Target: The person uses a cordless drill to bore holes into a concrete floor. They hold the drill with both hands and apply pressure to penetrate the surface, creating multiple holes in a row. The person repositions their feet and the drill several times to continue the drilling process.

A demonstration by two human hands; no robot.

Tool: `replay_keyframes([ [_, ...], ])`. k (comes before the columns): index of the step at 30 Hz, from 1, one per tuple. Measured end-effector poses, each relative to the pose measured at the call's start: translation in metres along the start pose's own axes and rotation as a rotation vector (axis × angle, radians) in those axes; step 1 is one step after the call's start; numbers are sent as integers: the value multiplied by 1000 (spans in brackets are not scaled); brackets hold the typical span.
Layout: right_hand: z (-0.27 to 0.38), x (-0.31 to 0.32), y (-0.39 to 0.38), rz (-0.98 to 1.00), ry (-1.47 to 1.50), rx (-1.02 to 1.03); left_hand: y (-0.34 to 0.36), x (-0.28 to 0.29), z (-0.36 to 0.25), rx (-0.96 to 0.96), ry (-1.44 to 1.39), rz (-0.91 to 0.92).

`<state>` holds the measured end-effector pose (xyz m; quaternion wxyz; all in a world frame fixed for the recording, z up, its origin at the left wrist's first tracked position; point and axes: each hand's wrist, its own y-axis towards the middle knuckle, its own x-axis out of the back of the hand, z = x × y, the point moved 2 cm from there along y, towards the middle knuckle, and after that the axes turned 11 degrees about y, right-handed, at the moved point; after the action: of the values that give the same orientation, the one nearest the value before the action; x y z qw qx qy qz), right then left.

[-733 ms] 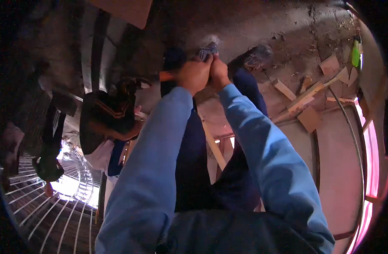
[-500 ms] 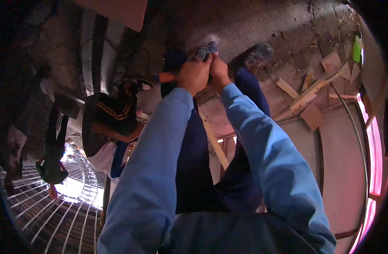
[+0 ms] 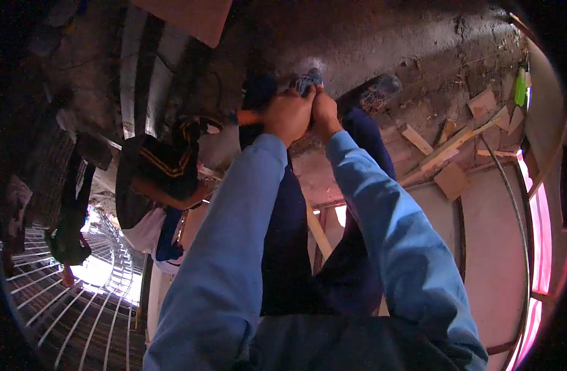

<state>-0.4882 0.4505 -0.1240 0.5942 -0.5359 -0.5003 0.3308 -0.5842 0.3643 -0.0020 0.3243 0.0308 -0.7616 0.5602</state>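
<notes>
In front of me, my left hand (image 3: 289,115) and my right hand (image 3: 324,111) are side by side, both closed, with arms stretched out. At their far end shows a dark grey object (image 3: 308,80) with pale lines on it. The fingers mostly hide it, and its kind cannot be made out. An orange-brown blurred shape (image 3: 249,117) lies just left of my left hand; I cannot tell what it is. My dark-trousered legs reach forward under my arms, and a dark shoe (image 3: 380,91) is right of my right hand.
Wood offcuts (image 3: 447,148) and a square board piece (image 3: 451,181) lie at the right, near a green object (image 3: 520,86) and a dark cable (image 3: 512,188). A person in dark clothes with yellow stripes (image 3: 163,157) is at the left. Metal bars (image 3: 79,321) fill the lower left.
My hands and the grey object sit slightly farther right and lower in the picture. The surroundings have shifted a little with the view. Both hands remain closed together.
</notes>
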Motion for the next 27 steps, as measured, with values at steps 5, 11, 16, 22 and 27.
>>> replay_keyframes([
  [5,13,7,-10,44,-224,131,4,-3,-1,6,2,-35],
  [11,5,4,-9,53,-290,279,5,-6,-4,5,32,-24],
  [16,-4,3,3,21,-14,81,9,-12,-6,-18,19,-23],
  [22,-1,8,-2,48,-39,149,9,-18,-10,-41,45,-28],
  [27,-3,6,-1,-9,135,-55,9,-16,-10,-22,34,-36],
])
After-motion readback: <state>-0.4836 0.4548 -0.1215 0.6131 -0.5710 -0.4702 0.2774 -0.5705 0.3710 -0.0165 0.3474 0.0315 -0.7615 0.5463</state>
